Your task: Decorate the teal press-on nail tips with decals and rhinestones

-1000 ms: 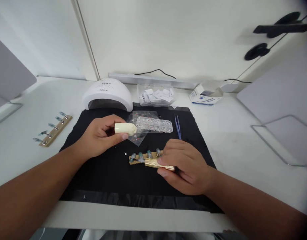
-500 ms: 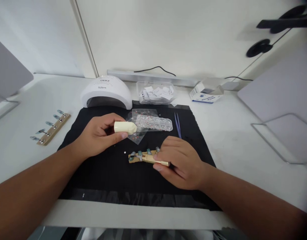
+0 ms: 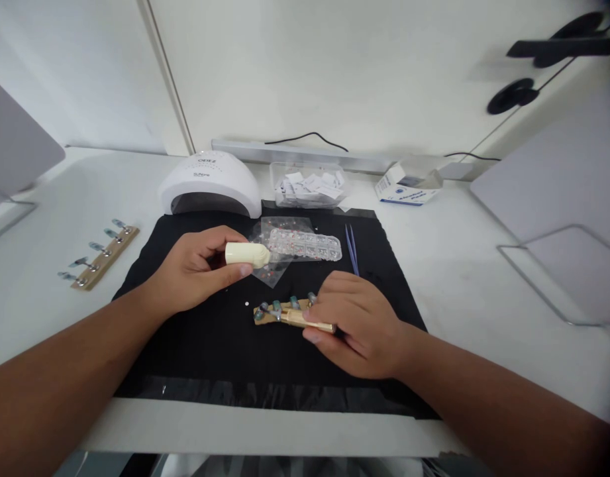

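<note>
My left hand (image 3: 200, 268) is closed around a cream-coloured nail polish bottle (image 3: 246, 254), lying sideways in the fingers. Between the thumb and fingers of my right hand (image 3: 357, 324) is a nail polish brush (image 3: 299, 318) with a gold handle. Its dark bristle end is at the leftmost nail tip (image 3: 259, 311) on a small wooden display stand (image 3: 271, 319); whether it touches is too small to tell. Several blue-green nail tips stand on this strip, its right part hidden by my right hand. A small white bit (image 3: 246, 303) lies near the strip's left end.
A black mat (image 3: 195, 358) covers the table's middle. On it are a clear rhinestone case (image 3: 314, 245), a plastic sheet (image 3: 272, 277) and blue tweezers (image 3: 352, 250). Behind stand a white nail lamp (image 3: 212, 182), a box of packets (image 3: 307, 185) and a carton (image 3: 408, 185). Another nail-tip stand (image 3: 106, 260) lies left.
The brush's bristle end has shifted very slightly at the leftmost nail tip. Both hands keep their grips and have hardly moved.
</note>
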Motion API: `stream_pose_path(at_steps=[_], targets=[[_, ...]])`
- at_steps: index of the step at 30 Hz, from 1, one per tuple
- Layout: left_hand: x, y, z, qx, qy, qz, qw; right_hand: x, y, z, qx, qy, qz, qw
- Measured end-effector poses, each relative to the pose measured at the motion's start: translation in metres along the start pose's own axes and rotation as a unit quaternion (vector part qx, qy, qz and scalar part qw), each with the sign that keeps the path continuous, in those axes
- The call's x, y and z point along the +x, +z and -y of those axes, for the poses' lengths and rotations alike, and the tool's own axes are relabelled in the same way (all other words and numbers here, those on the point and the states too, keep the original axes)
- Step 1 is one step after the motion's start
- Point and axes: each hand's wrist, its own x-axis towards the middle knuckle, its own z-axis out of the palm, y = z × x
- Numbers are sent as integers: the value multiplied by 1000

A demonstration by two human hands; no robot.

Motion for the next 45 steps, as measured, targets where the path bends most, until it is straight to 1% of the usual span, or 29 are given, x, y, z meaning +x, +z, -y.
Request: stream_pose_path(at_steps=[3,8,13,18,23,28,33,39,43,45], targets=[[0,0,0,1,-2,0,1000,0,0,1,5,-21,11,1000],[-1,0,2,0,-6,5,1000,0,-1,1,-9,7,-5,1000],[0,0,2,2,4,0,1000,0,0,2,2,-10,13,1000],[1,-1,1,8,7,1,1000,1,0,0,-8,5,-11,1000],[1,-1,-1,12,2,-2,1000,1,1,1,2,-16,9,1000],[-1,-1,1,11,7,-4,1000,0,0,-1,-8,5,-11,1000],[0,0,2,8,10,-1,1000,1,1,1,3,-14,6,1000],[-1,0,1,6,4,0,1000,0,-1,-2,-2,3,-12,1000],[-1,-1,2,14,2,-3,1000,0,1,-1,7,-10,6,1000],[-1,-1,2,11,5,-5,1000,0,1,-1,4,-7,4,1000]])
